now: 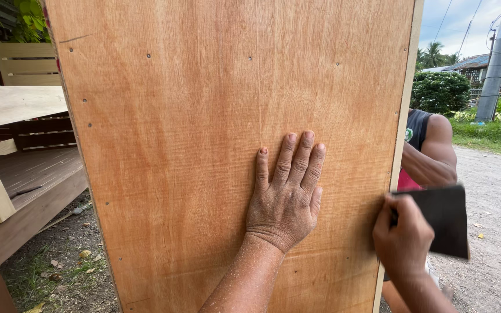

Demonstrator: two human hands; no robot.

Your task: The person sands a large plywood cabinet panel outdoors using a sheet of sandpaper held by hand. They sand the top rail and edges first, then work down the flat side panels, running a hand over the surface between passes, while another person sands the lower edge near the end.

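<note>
Head view: left hand [285, 194] lies flat, fingers spread, on the plywood panel [204, 116], while right hand [402, 239] grips a dark sanding sheet [445, 220] at its edge.

Matt grained plywood panel [204, 116], dark sandpaper sheet [445, 220]

1. We've got our left hand [285, 194] pressed flat on the big plywood panel [204, 116], fingers together and pointing up, dust all over the hand and forearm.
2. Our right hand [402, 235] is off to the right of it, at the panel's pale edge, fist closed around a dark flat sheet [445, 220] that looks like sandpaper.
3. Just past the right hand, behind the panel edge, another person's arm [433, 153] shows.
4. Left of the left hand, beyond the panel, sits a wooden bench [13, 174].
</note>
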